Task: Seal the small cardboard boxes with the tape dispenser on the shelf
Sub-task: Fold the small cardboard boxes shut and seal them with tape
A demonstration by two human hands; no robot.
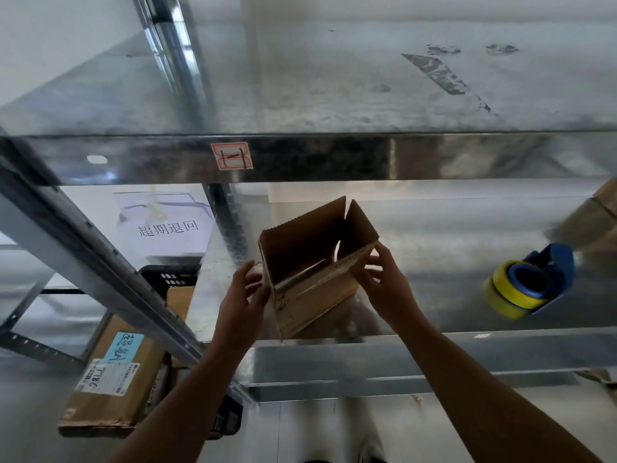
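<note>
Metal shelf (434, 222): scuffed, reflective. Small cardboard box (310, 259) near shelf front edge, tilted, top flaps open. Left hand (242, 297) grip closed on box's left corner; right hand (384, 285) pinches box's right flap. Tape dispenser (531, 282) well right of box, bare shelf between. Labelled parcel (113, 385) below-left of box.

The brown box (599, 208) is cut by the right edge, and the tape dispenser (531, 284) is blurred.
</note>
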